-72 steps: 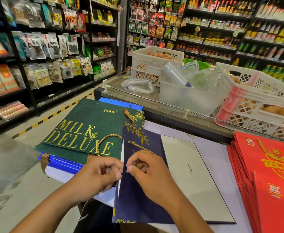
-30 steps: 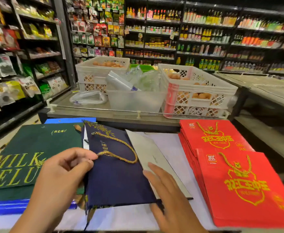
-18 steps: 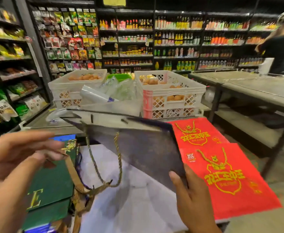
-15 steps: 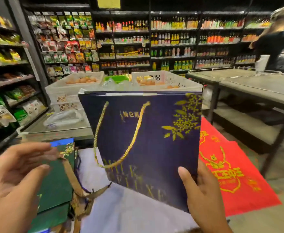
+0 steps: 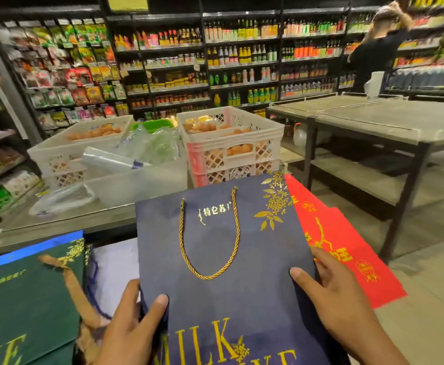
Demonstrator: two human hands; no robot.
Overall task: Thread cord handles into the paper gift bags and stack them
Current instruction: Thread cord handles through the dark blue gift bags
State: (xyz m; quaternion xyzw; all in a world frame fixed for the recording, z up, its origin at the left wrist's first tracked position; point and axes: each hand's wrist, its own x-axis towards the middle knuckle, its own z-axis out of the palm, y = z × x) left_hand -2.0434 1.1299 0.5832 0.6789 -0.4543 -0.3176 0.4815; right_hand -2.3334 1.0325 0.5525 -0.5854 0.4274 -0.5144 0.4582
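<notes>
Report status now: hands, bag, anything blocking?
Left hand and right hand grip navy bag by its sides. Gold cord threaded, hanging in a loop. Nothing blocking.

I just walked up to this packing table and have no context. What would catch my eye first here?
The navy gift bag in the centre foreground, held by the left hand and right hand, with a gold cord handle looping down its face. To its right lies a stack of red bags, to its left green bags. Behind stand white crates.
</notes>
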